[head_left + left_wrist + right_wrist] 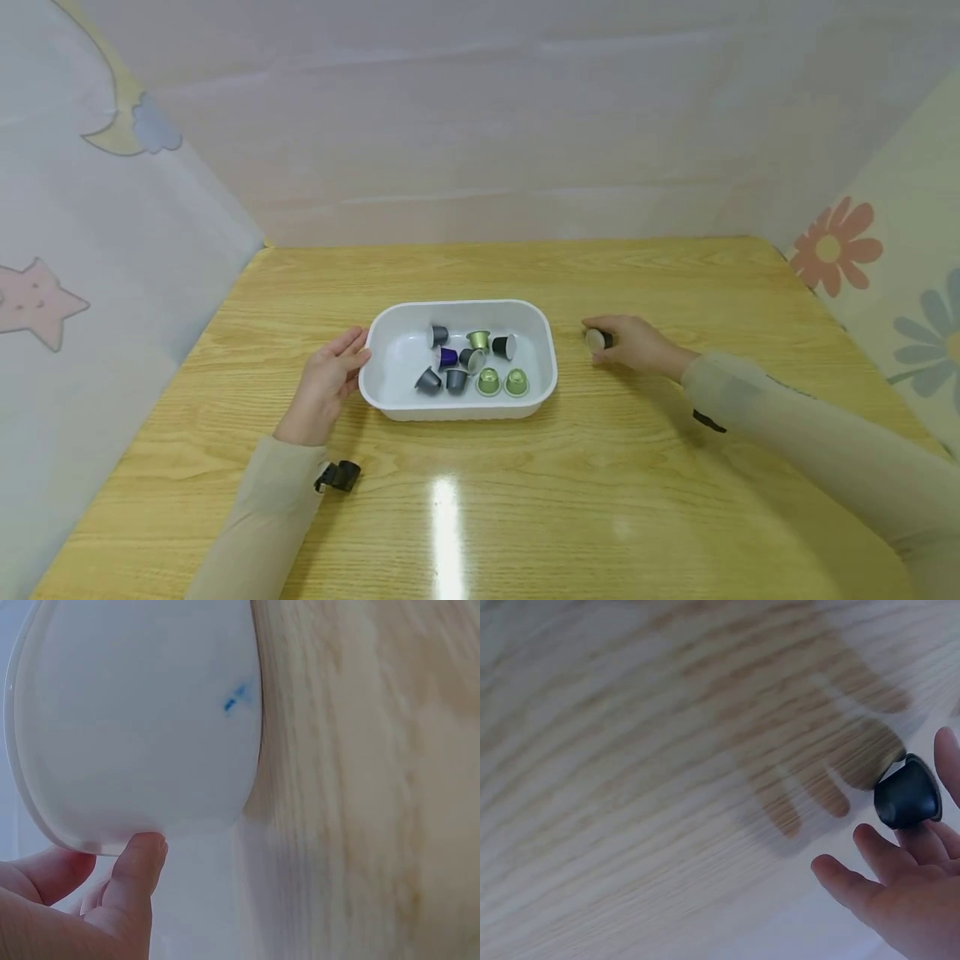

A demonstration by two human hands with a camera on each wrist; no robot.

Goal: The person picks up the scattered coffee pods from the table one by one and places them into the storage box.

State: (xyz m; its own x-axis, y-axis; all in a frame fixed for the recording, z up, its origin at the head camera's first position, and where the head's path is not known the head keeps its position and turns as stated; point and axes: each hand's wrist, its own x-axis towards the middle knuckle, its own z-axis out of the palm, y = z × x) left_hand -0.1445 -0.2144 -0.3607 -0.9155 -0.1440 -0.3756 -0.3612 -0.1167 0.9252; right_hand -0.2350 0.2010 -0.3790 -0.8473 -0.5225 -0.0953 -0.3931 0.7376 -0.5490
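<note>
A white tray (396,402) with coffee capsules in it stands on the wooden table. At the tray's left end is my left hand (324,385), its thumb and fairly straight fingers touching the rim and outer wall. The left wrist view shows these fingertips (142,859) against the tray wall (142,720). To the right of the tray, my right hand (639,343) pinches a black coffee capsule (907,796) between thumb and fingers. Its pale lid faces the head camera. Inside the tray lie green capsules (517,382), grey capsules (456,381), a purple capsule (447,357) and a black capsule (503,346).
The wooden table (525,508) extends around the tray on all sides. A pale cloth-like backdrop (487,150) rises along the table's back edge, with printed sheets at both sides. A black strap device (341,476) sits by the left wrist.
</note>
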